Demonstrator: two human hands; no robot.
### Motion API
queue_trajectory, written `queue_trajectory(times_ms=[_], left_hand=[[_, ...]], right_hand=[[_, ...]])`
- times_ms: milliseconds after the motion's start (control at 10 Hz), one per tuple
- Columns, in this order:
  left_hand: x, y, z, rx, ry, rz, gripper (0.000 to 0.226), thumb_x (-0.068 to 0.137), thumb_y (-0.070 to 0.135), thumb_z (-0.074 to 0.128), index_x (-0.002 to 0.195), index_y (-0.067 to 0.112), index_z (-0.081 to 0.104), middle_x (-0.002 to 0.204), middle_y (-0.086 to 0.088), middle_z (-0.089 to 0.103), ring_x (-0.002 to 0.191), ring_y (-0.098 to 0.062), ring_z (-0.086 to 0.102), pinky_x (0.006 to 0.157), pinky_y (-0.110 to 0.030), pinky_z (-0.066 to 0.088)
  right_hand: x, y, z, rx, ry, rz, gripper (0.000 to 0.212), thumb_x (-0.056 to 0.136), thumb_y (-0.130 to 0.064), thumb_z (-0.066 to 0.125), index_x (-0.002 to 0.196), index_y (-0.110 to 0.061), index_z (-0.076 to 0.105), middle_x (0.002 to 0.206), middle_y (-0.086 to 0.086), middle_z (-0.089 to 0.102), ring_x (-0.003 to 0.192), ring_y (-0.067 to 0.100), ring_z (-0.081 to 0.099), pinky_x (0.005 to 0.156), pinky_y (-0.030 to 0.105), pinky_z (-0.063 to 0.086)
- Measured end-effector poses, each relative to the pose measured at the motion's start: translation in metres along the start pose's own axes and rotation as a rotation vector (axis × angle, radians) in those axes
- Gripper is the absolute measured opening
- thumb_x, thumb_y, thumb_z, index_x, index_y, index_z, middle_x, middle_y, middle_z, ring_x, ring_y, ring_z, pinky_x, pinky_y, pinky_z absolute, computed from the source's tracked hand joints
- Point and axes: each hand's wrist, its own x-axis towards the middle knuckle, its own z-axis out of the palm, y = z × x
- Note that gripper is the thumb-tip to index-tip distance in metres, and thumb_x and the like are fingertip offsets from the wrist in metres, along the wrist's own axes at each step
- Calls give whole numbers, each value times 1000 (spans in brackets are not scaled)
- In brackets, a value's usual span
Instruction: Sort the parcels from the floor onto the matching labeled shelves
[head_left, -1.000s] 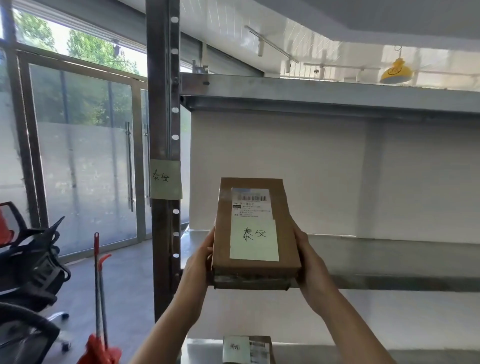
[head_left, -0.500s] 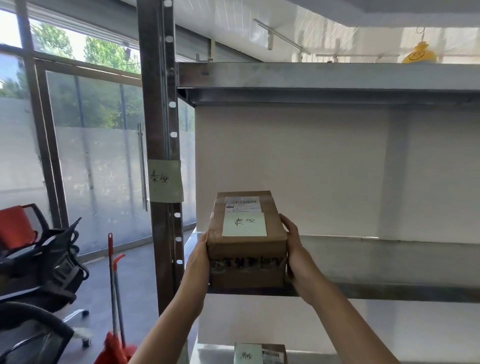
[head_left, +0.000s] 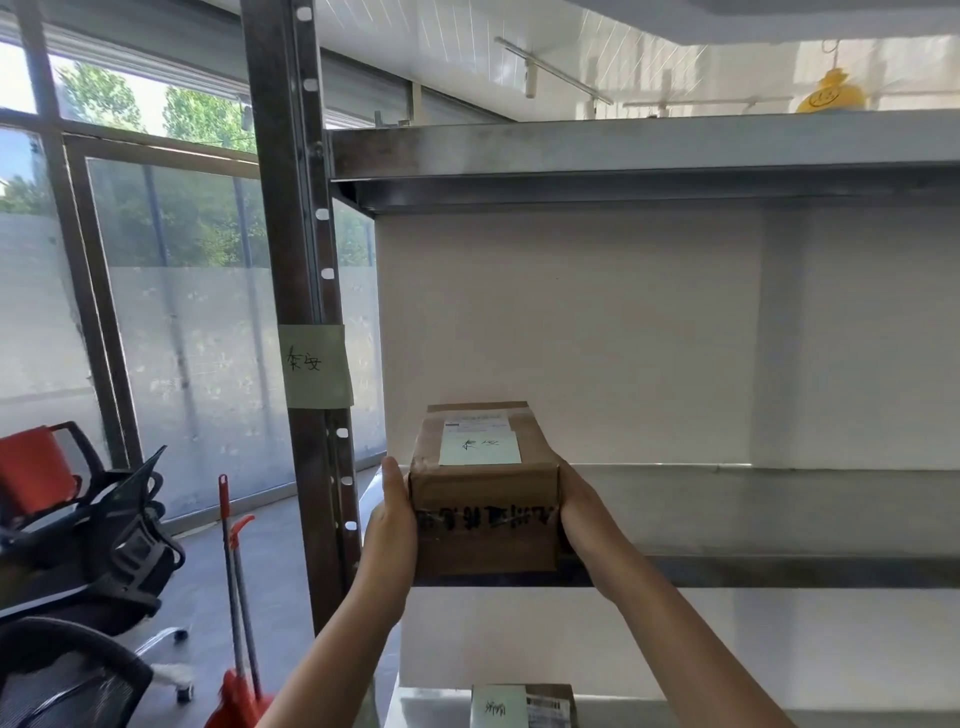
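STEP: likely setting down | WHERE: cardboard parcel (head_left: 483, 493) at front left corner of middle shelf (head_left: 727, 514), beside post (head_left: 291, 208) | HOLD: left hand (head_left: 392, 525), right hand (head_left: 582, 519) squeezing its two sides so label (head_left: 479, 448) faces up | WHY: label looks same as green note (head_left: 315, 366) on post

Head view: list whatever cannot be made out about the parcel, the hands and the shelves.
All head view.
Fingers of left hand and right hand: behind the parcel.
Whether parcel touches the middle shelf: its front hides the underside.
Shipping label print: too small.
Lower parcel: cut off by the bottom edge.
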Motion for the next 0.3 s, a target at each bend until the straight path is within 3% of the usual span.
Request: queue_trajectory(times_ms=[100,200,300], left_hand=[[3,0,0,-2,-1,-33,60,89,79,24,110,41,65,111,-7,70,107,-28,65,98,-56,53],[-9,9,-1,44,4,3,57,101,62,24,113,27,67,108,-12,70,105,-29,65,93,-48,54],[-21,24,-2,-10,110,241,46,109,38,29,115,26,73,119,-7,73,116,-22,63,102,-37,48]], right_hand=[[1,4,-4,-24,2,0,41,107,-48,36,137,-35,61,132,-6,67,123,15,61,108,36,48],[-5,1,-7,-69,2,-3,40,109,-41,34,133,-30,64,125,-7,68,111,6,61,88,21,49],[-9,3,-12,-111,22,-41,44,108,-41,35,147,-27,52,147,-6,54,131,10,52,111,32,42]])
